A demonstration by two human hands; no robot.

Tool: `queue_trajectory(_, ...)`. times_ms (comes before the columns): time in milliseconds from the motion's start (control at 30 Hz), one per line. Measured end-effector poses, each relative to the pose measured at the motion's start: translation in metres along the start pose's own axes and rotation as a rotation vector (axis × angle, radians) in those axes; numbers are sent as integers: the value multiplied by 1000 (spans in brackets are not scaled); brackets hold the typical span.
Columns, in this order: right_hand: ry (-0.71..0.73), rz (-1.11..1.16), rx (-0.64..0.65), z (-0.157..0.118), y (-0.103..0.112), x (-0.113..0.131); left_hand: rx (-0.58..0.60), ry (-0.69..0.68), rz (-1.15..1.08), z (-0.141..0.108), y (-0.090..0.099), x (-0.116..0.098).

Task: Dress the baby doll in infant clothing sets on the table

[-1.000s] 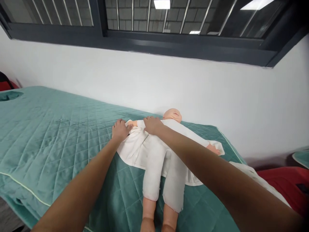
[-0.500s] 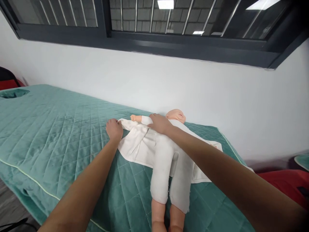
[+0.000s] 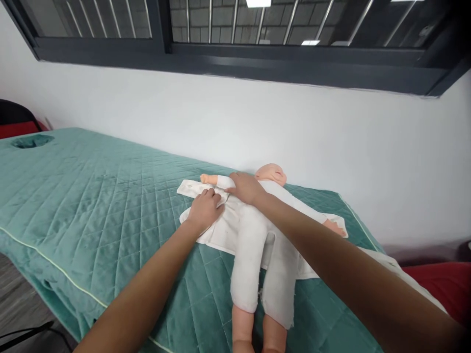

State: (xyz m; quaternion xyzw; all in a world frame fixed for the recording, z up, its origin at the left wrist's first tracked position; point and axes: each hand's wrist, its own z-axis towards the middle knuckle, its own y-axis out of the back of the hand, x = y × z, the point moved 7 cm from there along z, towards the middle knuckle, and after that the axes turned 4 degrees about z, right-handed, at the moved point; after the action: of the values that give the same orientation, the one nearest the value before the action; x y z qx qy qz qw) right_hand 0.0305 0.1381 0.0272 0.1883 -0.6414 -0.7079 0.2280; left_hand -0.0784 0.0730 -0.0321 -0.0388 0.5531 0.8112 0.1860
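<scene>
A baby doll [image 3: 250, 245] with a white cloth body lies on its back, its legs pointing towards me and its head [image 3: 271, 173] near the wall. Under it a white baby shirt [image 3: 224, 228] is spread open, one sleeve [image 3: 189, 188] lying flat beside the doll's arm at the left. My left hand [image 3: 206, 208] is closed on the shirt near the base of that sleeve, fingers bent onto the cloth. My right hand [image 3: 246, 188] grips the doll's upper arm by the shoulder, thumb on the near side. Its fingertips are partly hidden.
A green quilted cover [image 3: 110, 196] lies over the bed, which has a face hole [image 3: 33, 141] at the far left. Behind stands a white wall [image 3: 184, 117] under a dark-framed window [image 3: 235, 66]. Something red [image 3: 441, 284] is at the right.
My left hand has let go of the sleeve's end and moved right, onto the shirt nearer the doll's body. My right hand stays at the doll's shoulder. The view has shifted slightly.
</scene>
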Motion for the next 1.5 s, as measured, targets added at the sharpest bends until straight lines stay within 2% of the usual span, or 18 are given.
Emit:
queue_trajectory(133,35,-10,21,-1,-3,4,-63,264,-287,6,-2,35)
queue_trajectory(267,55,-24,47,-3,-3,5,-140,427,-399,4,1,59)
queue_trajectory(533,92,-77,87,-14,-4,7,-228,544,-609,-5,8,68)
queue_trajectory(700,62,-105,120,-21,-7,5,-278,579,-590,-7,12,71)
queue_trajectory(800,55,-115,131,-20,-11,5,-270,529,-522,-8,14,62)
queue_trajectory(1000,22,-116,148,-16,-16,3,-32,139,-53,-7,7,17)
queue_trajectory(1200,8,-112,133,-16,-16,3,14,80,62,-6,4,10)
queue_trajectory(1500,-7,-123,85,-14,-16,14,75,-78,45,-6,-4,-11)
